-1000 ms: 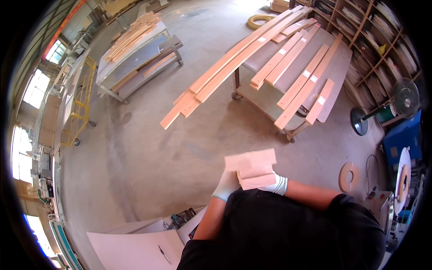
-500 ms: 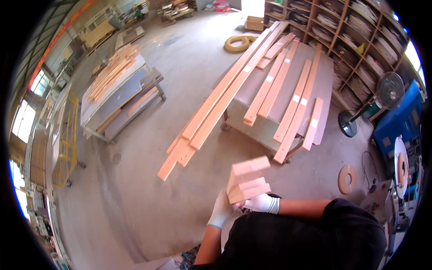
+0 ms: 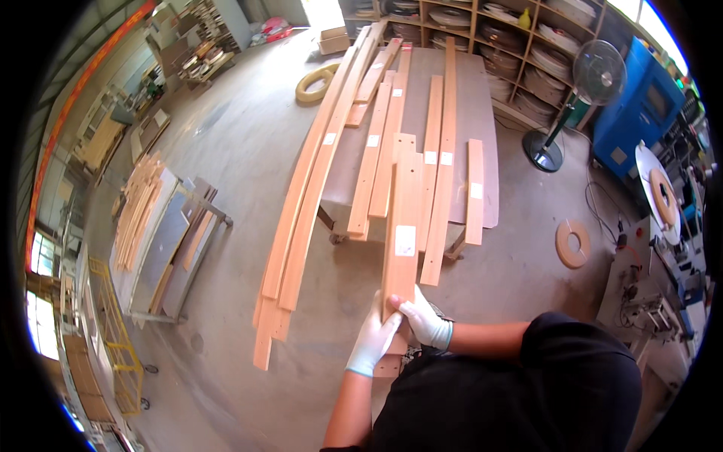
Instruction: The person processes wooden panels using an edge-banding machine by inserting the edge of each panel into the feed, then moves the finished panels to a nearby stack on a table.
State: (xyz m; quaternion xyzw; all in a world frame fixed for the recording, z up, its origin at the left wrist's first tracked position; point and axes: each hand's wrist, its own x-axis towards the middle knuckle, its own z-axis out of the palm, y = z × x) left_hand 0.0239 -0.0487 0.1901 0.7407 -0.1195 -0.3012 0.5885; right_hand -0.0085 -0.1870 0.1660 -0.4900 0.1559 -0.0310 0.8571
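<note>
Both of my hands wear white gloves and are closed round a small stack of wooden boards (image 3: 407,203) with a white label on its upper face. My left hand (image 3: 372,340) grips its left side near the lower end, and my right hand (image 3: 426,322) holds the right side, thumb on top. Away from me the stack reaches toward a wheeled table (image 3: 473,90), overlapping the boards there in view. Its near end, below my hands, is partly hidden. Across the table lie more long boards (image 3: 315,203), several with white labels; the left ones jut far past the near edge.
To the left stands another table (image 3: 181,197) stacked with wood strips, beside a yellow trolley frame (image 3: 113,324). On the right are a black standing fan (image 3: 544,151), a blue cabinet (image 3: 629,105), a coil (image 3: 572,242) on the floor and a machine (image 3: 640,271). Shelves (image 3: 520,56) line the back.
The held boards, earlier seen end-on and strongly foreshortened, have swung so their length points toward the table and the label shows. My view has turned right, shifting the table left.
</note>
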